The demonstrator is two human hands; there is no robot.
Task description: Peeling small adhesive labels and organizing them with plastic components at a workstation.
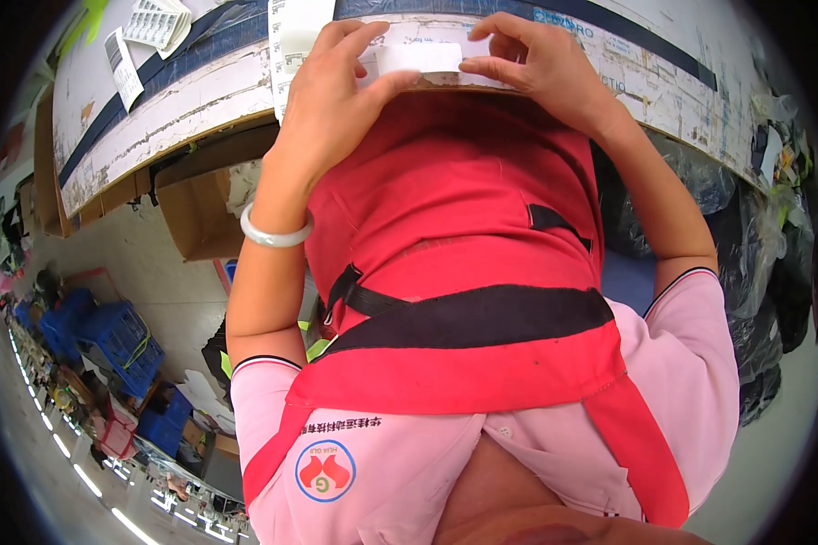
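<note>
A small white paper label [424, 57] is stretched between my two hands at the near edge of the worktable. My left hand [334, 95] is curled at the label's left end, its thumb along the lower edge and its index finger raised. At the opposite end, the thumb of my right hand [547, 73] meets the label's corner, and the other fingers bend in above it. The fingertips behind the label are hidden. Under my left hand, a sheet of printed labels [295, 32] lies on the tabletop.
The worktable [191, 109] has a worn, taped cardboard cover. Stacked printed tags [157, 24] and a loose paper strip [123, 69] lie at its left. An open cardboard box [195, 213] stands below. Blue crates [123, 345] are on the floor; plastic bags [745, 245] hang at right.
</note>
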